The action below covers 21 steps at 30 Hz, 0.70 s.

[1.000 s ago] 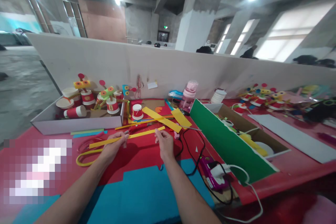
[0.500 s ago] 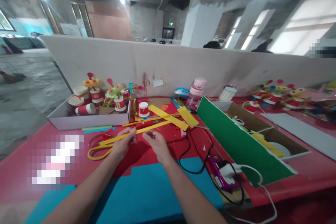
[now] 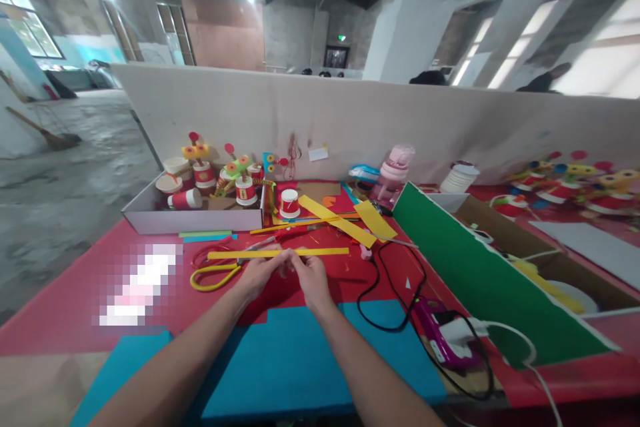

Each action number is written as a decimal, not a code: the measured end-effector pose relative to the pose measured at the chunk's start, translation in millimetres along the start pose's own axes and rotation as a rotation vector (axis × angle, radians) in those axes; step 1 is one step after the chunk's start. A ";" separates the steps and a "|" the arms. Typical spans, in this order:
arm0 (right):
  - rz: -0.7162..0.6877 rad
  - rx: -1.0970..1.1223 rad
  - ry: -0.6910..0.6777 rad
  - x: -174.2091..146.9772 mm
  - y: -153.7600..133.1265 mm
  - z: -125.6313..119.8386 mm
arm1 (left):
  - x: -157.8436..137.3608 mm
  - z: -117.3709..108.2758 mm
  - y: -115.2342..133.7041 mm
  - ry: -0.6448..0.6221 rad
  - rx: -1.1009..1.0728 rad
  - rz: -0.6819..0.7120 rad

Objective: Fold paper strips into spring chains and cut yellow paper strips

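Note:
A long, thin yellow paper strip (image 3: 230, 255) lies level between my hands above the red table. My left hand (image 3: 264, 272) is closed on its middle, thumb and fingers pinched. Close beside it, my right hand (image 3: 311, 275) pinches the same strip, and the fingertips of the two hands nearly meet. Left of my left hand rest scissors, with a yellow handle loop (image 3: 215, 277) and a red loop behind it partly covered by the strip. Wider yellow paper pieces (image 3: 337, 221) lie beyond my right hand, beside a small red-and-white paper cup (image 3: 289, 204).
A white box (image 3: 200, 220) with paper-cup figures stands at the back left. To the right is a green-sided box (image 3: 465, 273), with a purple power strip (image 3: 443, 333) and cables near it. Blue sheets (image 3: 300, 360) lie under my forearms. A pink bottle (image 3: 395, 173) stands behind.
My right hand, open and apart from the strip before, has closed on it beside my left hand. The strip has swung from slanted to level. The view has shifted slightly.

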State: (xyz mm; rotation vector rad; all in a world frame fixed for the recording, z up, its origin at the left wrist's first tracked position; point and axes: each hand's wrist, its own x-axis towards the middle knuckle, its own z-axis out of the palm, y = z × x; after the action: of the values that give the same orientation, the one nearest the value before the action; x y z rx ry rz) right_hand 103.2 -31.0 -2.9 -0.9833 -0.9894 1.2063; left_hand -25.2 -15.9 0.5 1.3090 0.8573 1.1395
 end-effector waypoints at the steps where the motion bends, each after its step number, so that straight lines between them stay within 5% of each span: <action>1: -0.032 -0.039 -0.016 -1.6 -0.3 1.4 | -0.5 1.5 0.9 -0.003 0.014 0.013; 5: -0.114 -0.142 -0.003 0.4 -1.1 -4.0 | 0.7 -0.8 2.3 0.025 0.118 0.083; 12: -0.024 -0.157 0.150 18.7 -7.2 -37.2 | 9.4 -17.9 -4.7 0.193 -0.008 0.008; 21: -0.134 -0.108 0.195 29.0 -18.4 -57.8 | 13.7 -35.2 8.6 0.195 -0.029 0.039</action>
State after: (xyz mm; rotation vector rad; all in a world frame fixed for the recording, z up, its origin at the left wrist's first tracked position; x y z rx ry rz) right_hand 166.2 -7.9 1.1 -1.0797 -0.9571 0.9353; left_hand -56.4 6.2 6.8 1.2097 0.9563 1.3215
